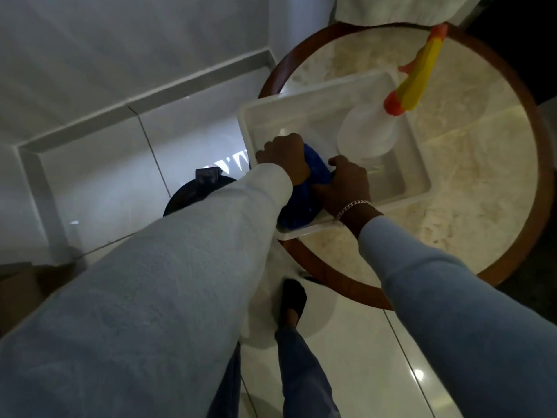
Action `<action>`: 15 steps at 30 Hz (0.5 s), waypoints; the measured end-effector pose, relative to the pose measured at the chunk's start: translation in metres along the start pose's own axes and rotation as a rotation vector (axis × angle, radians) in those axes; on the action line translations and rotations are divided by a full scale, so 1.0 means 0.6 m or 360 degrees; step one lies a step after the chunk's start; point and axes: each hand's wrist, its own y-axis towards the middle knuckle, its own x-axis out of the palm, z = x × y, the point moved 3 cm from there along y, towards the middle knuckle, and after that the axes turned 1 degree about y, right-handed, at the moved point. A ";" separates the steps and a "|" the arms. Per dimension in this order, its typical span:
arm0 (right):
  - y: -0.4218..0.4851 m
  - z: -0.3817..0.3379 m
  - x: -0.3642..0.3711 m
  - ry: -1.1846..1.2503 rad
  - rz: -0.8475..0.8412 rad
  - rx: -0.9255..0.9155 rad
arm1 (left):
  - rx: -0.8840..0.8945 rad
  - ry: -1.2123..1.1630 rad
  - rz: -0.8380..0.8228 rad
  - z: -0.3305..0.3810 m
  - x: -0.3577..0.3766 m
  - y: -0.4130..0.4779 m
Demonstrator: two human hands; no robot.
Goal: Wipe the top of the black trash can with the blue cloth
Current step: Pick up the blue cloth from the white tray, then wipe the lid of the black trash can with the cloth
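The blue cloth [304, 200] lies in the near left corner of a white plastic tray [401, 188] on a round table. My left hand [286, 156] and my right hand [346, 184] are both closed on the cloth, one at each side. The black trash can [193, 191] stands on the floor to the left of the table. My left sleeve covers most of its top, and only its far rim and a hinge block show.
A white spray bottle [367, 134] with a yellow and orange trigger head stands in the tray's far right corner. The round marble-topped table [470, 182] has a brown wooden rim. A cardboard box [27, 285] sits at the left. My foot [292, 300] rests on glossy white floor tiles.
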 end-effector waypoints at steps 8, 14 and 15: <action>-0.042 -0.063 -0.083 0.0453 0.0153 -0.0105 | 0.0052 -0.0948 0.0140 -0.032 -0.081 -0.078; -0.091 -0.187 -0.061 0.0803 0.0074 -0.0393 | -0.0092 -0.1617 0.0400 -0.149 -0.135 -0.178; -0.101 -0.205 -0.036 0.0859 0.0022 -0.0397 | -0.0134 -0.1696 0.0452 -0.181 -0.134 -0.190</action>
